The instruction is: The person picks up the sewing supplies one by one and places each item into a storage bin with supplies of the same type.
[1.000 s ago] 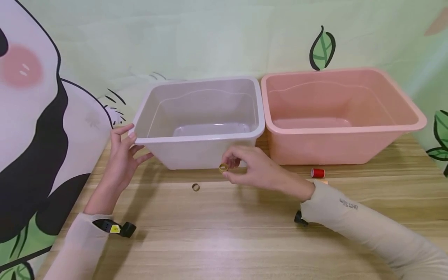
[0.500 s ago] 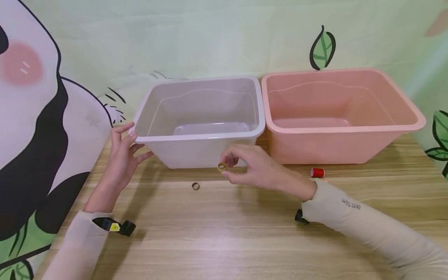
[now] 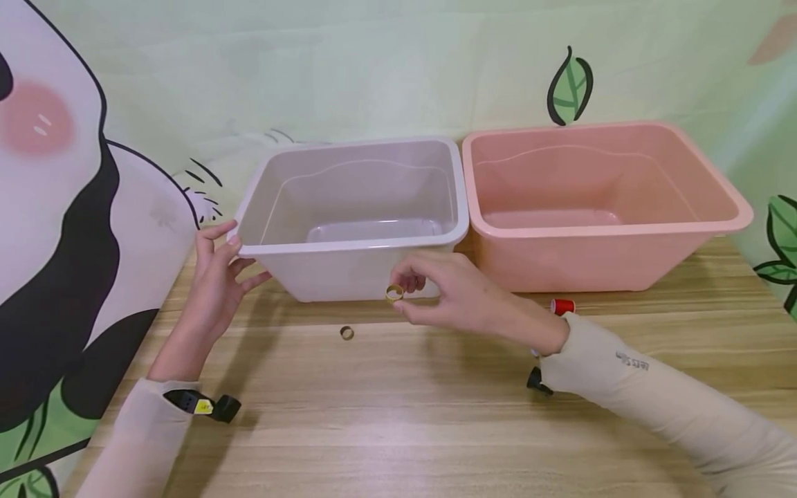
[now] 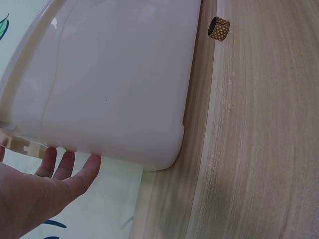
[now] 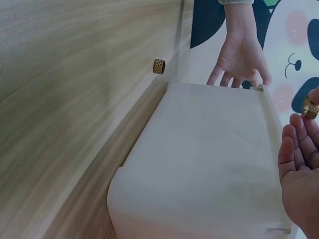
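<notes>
In the head view my left hand (image 3: 218, 277) grips the front left corner of a white plastic tub (image 3: 349, 266), thumb and forefinger at its rim. Its other fingertips touch the side wall in the left wrist view. My right hand (image 3: 457, 294) pinches a short gold-coloured metal bushing (image 5: 311, 109), ring-like with a dimpled outer face, in front of the tub. A similar bushing (image 4: 221, 31) lies on the table, left of my right hand.
A pink tub (image 3: 585, 263) stands right against the white one. A spool of red thread (image 3: 562, 306) lies before it, partly behind my right sleeve (image 3: 660, 387). The wooden table (image 3: 373, 415) meets a printed cloth backdrop (image 3: 373, 76) behind the tubs.
My right hand has risen slightly with the bushing, which has turned a little. The right sleeve now covers part of the red spool. My left hand stays at the tub.
</notes>
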A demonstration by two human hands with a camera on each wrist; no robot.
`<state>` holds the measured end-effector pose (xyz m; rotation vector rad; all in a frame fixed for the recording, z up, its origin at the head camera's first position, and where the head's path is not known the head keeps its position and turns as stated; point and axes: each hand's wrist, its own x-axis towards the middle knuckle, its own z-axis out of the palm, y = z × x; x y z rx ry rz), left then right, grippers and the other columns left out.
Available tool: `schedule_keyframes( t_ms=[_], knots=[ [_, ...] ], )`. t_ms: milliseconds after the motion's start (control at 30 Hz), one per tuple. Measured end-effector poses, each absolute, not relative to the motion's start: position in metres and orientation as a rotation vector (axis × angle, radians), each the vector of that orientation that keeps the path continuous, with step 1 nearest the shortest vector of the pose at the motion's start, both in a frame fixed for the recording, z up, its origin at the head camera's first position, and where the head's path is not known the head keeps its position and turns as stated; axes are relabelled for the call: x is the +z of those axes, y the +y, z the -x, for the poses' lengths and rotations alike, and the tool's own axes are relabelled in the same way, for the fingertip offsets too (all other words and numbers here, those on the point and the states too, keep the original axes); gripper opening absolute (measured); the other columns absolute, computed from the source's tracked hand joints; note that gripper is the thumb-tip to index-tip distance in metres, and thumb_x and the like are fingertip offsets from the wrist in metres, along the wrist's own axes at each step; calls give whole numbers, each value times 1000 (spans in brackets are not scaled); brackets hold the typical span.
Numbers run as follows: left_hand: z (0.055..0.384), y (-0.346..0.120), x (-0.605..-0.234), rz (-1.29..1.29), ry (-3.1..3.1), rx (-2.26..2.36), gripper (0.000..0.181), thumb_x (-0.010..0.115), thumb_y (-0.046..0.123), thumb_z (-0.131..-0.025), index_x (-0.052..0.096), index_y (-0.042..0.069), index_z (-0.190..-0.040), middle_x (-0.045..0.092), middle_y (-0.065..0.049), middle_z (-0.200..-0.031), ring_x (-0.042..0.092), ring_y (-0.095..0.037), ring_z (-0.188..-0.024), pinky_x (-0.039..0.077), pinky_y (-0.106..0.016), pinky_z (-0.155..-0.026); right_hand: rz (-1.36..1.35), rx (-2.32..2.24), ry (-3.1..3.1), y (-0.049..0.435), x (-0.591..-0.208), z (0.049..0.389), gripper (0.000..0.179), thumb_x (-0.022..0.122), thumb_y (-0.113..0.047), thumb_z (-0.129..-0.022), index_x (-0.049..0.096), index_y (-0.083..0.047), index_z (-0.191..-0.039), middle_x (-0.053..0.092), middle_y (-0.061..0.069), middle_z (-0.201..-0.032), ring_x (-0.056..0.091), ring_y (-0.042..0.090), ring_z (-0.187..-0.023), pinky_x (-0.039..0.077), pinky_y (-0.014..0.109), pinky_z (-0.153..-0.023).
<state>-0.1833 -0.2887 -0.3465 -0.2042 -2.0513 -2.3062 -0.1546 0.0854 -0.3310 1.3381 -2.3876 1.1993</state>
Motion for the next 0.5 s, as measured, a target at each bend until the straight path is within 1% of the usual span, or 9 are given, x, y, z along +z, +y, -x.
schedule_keyframes(
  t_ms=[100, 233, 500],
  knots=[
    [184, -289, -347, 198, -2051, -2305, 40, 50, 30, -107, 27, 25, -139, 42, -4, -146, 59, -20, -117, 60, -36, -85, -1341, 1182, -2385, 86, -327, 154, 17, 73, -21, -91, 65, -13, -103, 64, -7, -92, 57, 7, -86, 52, 24, -75],
    [185, -288, -346, 176, -2054, -2300, 39, 51, 30, -107, 28, 26, -138, 42, -4, -146, 59, -20, -117, 60, -36, -85, -1340, 1160, -2375, 87, -324, 153, 17, 74, -22, -91, 65, -14, -103, 63, -9, -91, 56, 7, -86, 50, 24, -73],
    [184, -288, -345, 176, -2068, -2288, 39, 50, 30, -107, 27, 26, -139, 41, -4, -147, 59, -20, -118, 60, -36, -86, -1350, 1135, -2369, 88, -319, 154, 18, 74, -21, -90, 65, -15, -104, 64, -10, -94, 57, 5, -88, 52, 24, -80]
  ],
)
